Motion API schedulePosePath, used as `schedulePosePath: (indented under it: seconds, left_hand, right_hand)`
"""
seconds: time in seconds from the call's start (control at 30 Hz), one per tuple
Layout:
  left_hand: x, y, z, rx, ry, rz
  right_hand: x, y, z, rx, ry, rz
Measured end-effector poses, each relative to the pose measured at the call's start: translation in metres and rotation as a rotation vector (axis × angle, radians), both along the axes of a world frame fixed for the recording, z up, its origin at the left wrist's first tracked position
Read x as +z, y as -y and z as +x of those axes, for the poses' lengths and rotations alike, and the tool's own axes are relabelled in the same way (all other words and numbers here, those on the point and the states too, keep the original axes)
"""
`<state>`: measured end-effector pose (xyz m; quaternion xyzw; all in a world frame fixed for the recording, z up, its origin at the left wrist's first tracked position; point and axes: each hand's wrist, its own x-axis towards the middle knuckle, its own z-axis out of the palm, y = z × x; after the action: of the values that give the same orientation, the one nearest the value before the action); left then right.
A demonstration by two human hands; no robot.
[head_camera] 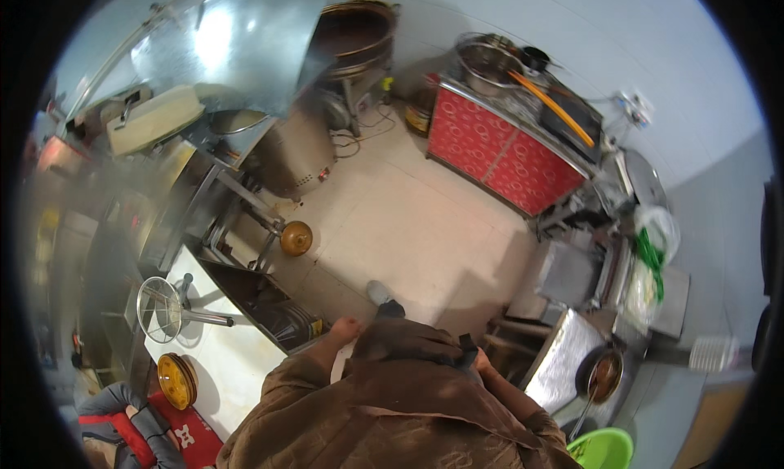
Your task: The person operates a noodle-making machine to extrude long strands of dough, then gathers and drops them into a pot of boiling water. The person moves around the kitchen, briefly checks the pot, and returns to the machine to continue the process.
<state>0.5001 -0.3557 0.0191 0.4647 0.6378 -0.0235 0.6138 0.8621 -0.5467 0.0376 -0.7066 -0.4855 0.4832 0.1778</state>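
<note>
My left hand point(347, 329) hangs low at my side, by the end of a white counter point(236, 352). Its fingers are blurred, and nothing shows in it. My right hand point(482, 360) is at my other side, partly covered by my brown clothing point(407, 371). A small black item point(468, 349) sits right by it; whether I grip that item is unclear. On the white counter are a wire-mesh strainer point(160, 310) with a metal handle and a stack of amber glass plates point(177, 380). Below the counter, an open shelf point(275, 313) holds dark dishes.
Tiled floor point(392, 224) stretches before me. A red-fronted cabinet point(499, 150) bears a metal pot point(487, 65). A large steel drum point(291, 153) stands ahead left. At right, a pan point(603, 374) holds brown contents beside a green basin point(603, 449). A person's sleeve point(125, 426) shows lower left.
</note>
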Motion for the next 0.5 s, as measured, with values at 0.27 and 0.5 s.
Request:
schedulePosePath:
  seconds: [0.27,0.5]
  left_hand:
    - [-0.040,-0.087,-0.058,0.310,0.017,0.124]
    - [-0.005,-0.120,-0.058,0.688,0.130,0.138]
  right_hand:
    - [0.051,-0.170,0.014,-0.039,0.324,-0.102]
    - [0.024,-0.312,0.034,0.455,0.336,0.139]
